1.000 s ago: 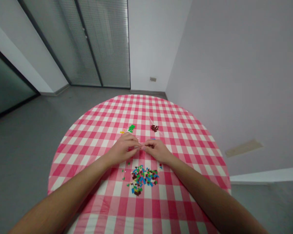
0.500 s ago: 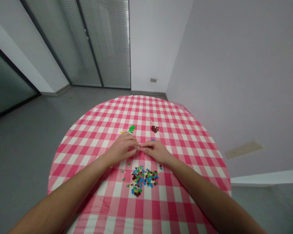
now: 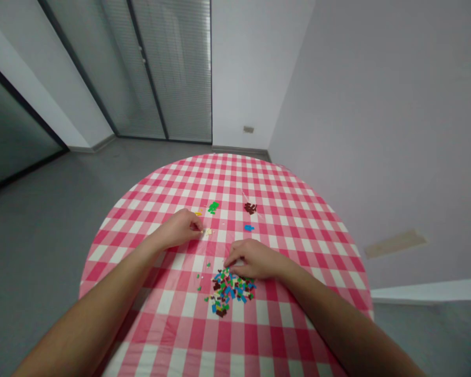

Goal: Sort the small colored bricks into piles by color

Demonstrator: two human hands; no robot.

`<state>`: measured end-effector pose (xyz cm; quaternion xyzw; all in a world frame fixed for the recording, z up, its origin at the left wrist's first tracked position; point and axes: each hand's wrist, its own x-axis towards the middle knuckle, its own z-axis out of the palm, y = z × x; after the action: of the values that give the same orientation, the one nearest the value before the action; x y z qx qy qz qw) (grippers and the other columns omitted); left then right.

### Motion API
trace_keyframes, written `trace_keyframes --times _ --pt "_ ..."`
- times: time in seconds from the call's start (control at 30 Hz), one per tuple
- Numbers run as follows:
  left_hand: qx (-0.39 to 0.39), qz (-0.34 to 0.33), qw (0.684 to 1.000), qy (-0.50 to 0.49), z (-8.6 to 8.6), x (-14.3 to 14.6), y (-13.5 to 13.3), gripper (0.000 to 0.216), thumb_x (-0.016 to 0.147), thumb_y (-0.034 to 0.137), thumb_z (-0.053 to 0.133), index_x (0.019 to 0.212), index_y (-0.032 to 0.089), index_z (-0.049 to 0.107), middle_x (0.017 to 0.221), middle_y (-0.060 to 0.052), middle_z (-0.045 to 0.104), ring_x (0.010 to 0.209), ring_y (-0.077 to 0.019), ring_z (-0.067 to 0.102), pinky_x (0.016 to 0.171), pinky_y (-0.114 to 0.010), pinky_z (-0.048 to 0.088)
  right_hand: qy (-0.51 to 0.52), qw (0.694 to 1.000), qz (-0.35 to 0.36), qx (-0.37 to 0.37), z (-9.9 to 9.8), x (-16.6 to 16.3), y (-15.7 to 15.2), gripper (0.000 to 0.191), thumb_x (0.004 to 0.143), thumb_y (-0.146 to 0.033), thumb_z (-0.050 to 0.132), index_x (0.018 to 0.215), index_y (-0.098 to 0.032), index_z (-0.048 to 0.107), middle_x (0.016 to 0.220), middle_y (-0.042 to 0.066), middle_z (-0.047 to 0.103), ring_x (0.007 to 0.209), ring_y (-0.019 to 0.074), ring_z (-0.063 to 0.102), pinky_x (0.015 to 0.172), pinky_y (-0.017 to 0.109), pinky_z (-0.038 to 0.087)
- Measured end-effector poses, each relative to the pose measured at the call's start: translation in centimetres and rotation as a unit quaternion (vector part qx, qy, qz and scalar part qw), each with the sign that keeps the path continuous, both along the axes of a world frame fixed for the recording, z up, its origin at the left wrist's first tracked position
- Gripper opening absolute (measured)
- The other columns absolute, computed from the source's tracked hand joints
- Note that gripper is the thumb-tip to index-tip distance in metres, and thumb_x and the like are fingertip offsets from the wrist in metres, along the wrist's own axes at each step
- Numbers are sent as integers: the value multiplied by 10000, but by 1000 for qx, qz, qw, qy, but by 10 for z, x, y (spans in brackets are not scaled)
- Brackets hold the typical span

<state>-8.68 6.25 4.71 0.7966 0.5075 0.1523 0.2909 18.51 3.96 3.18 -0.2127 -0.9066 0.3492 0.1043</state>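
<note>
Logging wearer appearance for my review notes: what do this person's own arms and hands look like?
The left hand and right hand are ungloved, five-fingered human hands. Both forearms are bare, with no sleeve, watch, cable or marking visible. Rings are too small to judge.

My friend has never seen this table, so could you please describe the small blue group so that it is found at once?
On the round, checked cloth, find the mixed pile, then the right hand at its far edge. Just beyond that hand, and nearer than the brown pile, lies the blue group. It alone is all blue; the mixed pile has many colours.
</note>
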Motion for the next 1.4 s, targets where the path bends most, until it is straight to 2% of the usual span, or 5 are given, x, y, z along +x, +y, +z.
trace_keyframes --times 0.43,0.97,1.1,1.23,1.4 --pt "-96 74 991 -60 -28 -5 7 132 687 311 687 705 181 693 721 -41 726 695 -191 656 645 -288 482 -48 999 -3 13 6 3 2 104 838 -193 714 888 -155 797 827 68 720 757 162 649 692 250 460" --pt "-86 64 994 -37 -19 0 2 124 705 306 670 712 185 695 730 -40 728 691 -194 652 645 -304 470 -49 999 -13 17 6 2 2 126 855 -169 655 855 -173 782 822 60 727 747 164 645 694 263 457" --pt "-79 65 994 -36 -16 3 1 121 723 298 656 736 186 699 746 -42 733 710 -201 661 649 -304 473 13 988 -153 21 11 10 9 169 862 -162 594 909 -176 756 887 64 749 787 175 662 730 283 483" --pt "-77 69 994 -36 -15 5 1 122 730 307 659 738 191 696 745 -39 731 702 -200 656 647 -304 473 53 946 -319 29 12 33 27 167 799 -142 613 874 -175 759 870 75 751 764 186 672 690 284 499" --pt "-74 66 994 -46 -19 3 2 148 734 338 677 760 194 699 754 -35 731 706 -201 658 647 -303 478 7 926 -376 44 -1 57 51 155 772 -135 629 835 -181 763 841 72 760 761 210 692 684 303 510"
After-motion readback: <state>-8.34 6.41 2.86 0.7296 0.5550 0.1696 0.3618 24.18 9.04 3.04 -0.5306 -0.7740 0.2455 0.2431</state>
